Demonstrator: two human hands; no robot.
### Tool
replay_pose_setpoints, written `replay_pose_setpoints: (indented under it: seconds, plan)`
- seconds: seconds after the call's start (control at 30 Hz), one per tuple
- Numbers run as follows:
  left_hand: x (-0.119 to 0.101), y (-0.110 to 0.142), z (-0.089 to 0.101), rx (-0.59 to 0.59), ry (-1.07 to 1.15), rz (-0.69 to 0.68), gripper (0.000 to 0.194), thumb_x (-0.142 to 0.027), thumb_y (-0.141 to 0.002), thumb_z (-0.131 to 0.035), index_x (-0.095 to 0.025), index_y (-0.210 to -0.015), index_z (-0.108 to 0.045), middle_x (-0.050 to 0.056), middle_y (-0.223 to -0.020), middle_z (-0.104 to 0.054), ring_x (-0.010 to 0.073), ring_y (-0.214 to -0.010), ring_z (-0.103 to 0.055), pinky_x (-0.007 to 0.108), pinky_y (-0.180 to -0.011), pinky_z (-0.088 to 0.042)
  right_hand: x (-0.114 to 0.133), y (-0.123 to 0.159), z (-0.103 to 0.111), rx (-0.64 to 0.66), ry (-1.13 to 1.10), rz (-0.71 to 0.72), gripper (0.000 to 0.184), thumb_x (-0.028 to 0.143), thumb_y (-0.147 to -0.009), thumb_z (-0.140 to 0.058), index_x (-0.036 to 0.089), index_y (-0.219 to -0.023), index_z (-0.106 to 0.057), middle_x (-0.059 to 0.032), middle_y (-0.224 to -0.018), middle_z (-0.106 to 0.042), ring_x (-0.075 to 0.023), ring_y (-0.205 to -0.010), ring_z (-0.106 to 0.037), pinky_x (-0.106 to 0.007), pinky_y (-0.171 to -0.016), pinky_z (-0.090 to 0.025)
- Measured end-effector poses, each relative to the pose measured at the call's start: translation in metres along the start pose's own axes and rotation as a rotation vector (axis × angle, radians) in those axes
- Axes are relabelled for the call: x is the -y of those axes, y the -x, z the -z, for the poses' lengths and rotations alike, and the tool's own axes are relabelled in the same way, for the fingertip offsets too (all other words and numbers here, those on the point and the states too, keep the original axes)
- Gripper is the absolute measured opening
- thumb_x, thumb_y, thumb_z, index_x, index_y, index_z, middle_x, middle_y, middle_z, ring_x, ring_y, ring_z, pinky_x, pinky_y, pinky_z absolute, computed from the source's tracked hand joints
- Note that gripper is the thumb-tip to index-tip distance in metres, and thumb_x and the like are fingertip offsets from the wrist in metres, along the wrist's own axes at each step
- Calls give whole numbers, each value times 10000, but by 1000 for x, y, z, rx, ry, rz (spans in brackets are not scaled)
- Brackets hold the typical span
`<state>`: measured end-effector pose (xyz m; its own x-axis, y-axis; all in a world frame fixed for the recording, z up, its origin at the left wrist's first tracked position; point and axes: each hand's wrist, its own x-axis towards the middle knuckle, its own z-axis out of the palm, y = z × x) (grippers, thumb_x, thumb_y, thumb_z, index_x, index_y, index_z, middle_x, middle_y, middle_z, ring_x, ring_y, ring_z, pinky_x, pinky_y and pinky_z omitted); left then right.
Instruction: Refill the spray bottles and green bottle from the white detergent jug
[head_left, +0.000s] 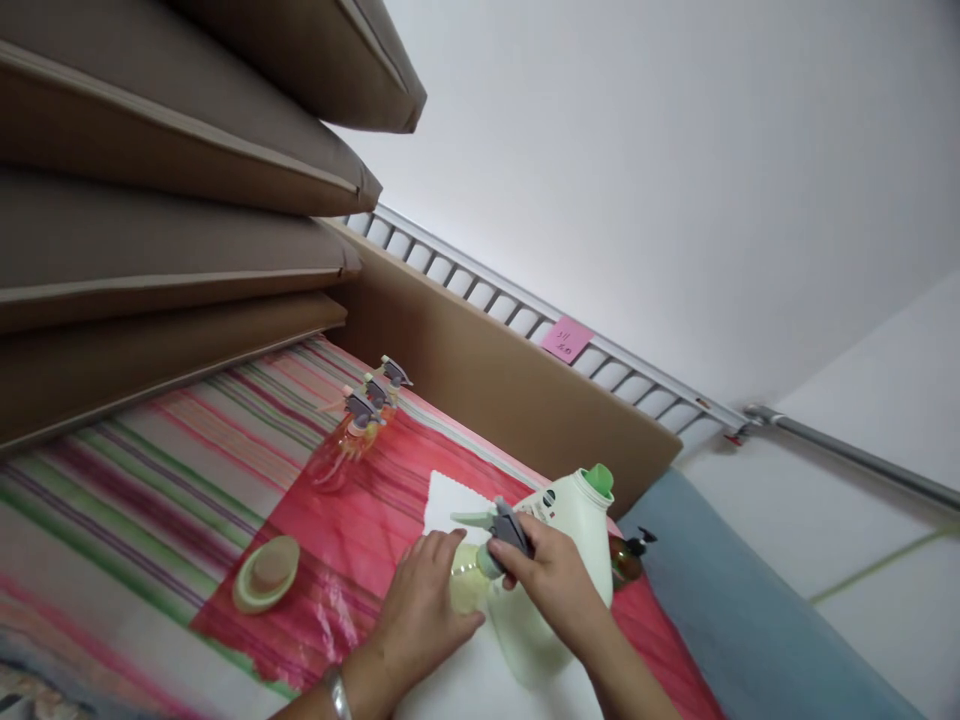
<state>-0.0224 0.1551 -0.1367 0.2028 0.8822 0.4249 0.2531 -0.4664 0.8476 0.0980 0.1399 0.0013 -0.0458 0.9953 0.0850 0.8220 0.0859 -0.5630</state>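
Note:
My left hand [420, 605] is wrapped round the body of a small clear spray bottle [466, 582] with a pale yellow tint. The fingers of my right hand [551, 570] are closed on its grey spray head [511, 530], which has a light green nozzle pointing left. The head sits at the bottle's neck; whether it is fully screwed on I cannot tell. Close behind my right hand stands a large pale green jug [592, 550], its green spout [598, 479] uncovered. White paper [448, 497] lies beneath the bottle and jug.
Three spray bottles [352, 430] stand in a row on red plastic sheeting [405, 440]. A small green dish [253, 592] holding a round piece is at the left. An amber pump bottle [625, 562] is behind the jug. Cardboard [480, 350] and stacked cushions [187, 230] border the striped cloth [172, 470].

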Motion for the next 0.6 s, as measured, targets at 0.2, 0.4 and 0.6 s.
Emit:
replay_pose_setpoints:
  seconds: [0.2,0.4,0.6]
  plan:
    - [-1,-8,4,147,272,102,655,-279,-534,-751,-225,-1146,-525,43,-1036,-629,233,-917,-596,345,-840,-484,-9,-14,16,153,-164,140,239,310,-712,-644,217,-931,-615,-25,-961,-645,-195,-880,-580,-292,-756,-446]
    - [2,-12,4,8,-64,96,614,-279,-572,-740,-186,-1139,-522,88,-1056,-591,277,-1014,-531,413,-908,-424,-27,-8,-11,-248,-297,-176,560,620,-765,-457,206,-1139,-504,-83,-952,-654,-213,-786,-632,-345,-702,-487]
    - [2,-8,9,-20,-393,-30,560,-233,-622,-737,-220,-1135,-514,79,-1069,-541,283,-994,-494,437,-880,-413,-26,-6,-14,4,-427,-480,598,716,-768,-357,169,-860,-582,-17,-586,-621,-91,-376,-515,-204,-394,-364]
